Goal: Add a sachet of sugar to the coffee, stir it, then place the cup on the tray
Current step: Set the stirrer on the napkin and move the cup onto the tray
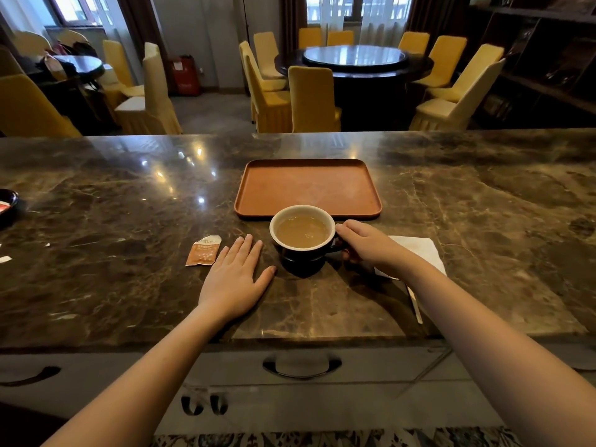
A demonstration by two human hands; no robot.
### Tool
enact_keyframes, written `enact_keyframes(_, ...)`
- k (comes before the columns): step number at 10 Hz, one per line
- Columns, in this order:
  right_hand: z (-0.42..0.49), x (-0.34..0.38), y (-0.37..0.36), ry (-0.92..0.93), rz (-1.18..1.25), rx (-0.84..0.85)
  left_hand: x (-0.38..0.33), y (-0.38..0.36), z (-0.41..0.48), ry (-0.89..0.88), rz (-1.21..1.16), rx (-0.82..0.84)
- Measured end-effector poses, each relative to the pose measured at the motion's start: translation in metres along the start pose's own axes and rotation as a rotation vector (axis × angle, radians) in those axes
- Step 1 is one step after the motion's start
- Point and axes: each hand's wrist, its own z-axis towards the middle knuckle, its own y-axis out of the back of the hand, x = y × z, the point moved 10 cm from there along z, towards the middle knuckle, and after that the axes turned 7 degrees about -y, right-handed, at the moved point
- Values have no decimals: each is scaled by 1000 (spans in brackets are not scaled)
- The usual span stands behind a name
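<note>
At the far left edge of the dark brown marble counter (129,221) sits a small black dish (7,206), only partly in sight. Further along lies a torn orange paper sugar sachet (203,251), its top ripped open, flat on the stone and just beside the fingertips of the person's left hand (233,275). That hand is released, palm down and fingers spread on the counter, gripping nothing; its thumb points toward the base of the cup but stays apart from it.

Next comes the dark glazed ceramic cup with a cream inner rim (303,240), full of pale milky coffee. It stands on the counter, between the 2 hands, right in front of the near edge of the rectangular terracotta-coloured tray (308,188), which holds nothing. The cup's rim overlaps the tray's near edge in this view; whether they touch I cannot tell.

The right hand (364,243) is closed around the cup's handle from the right side, thumb at the rim. Under its wrist lies a white paper napkin (419,250), with a slim white stirring stick (414,303) on the counter beside the forearm.
</note>
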Motion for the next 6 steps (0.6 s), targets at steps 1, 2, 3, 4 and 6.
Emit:
enact_keyframes(1,-1,1,0,35,-14,-34,0,0,0,-3,-4,5)
enact_keyframes(2,-1,2,1,64,16,-56,0,0,0,-3,-6,6)
enact_keyframes(3,0,4,0,91,39,-62,0,0,0,-5,-3,3)
enact_keyframes(4,0,7,1,121,12,-71,-1,0,0,-10,-7,8)
enact_keyframes(6,-2,7,0,193,-74,-26,-2,2,-1,-6,-5,6)
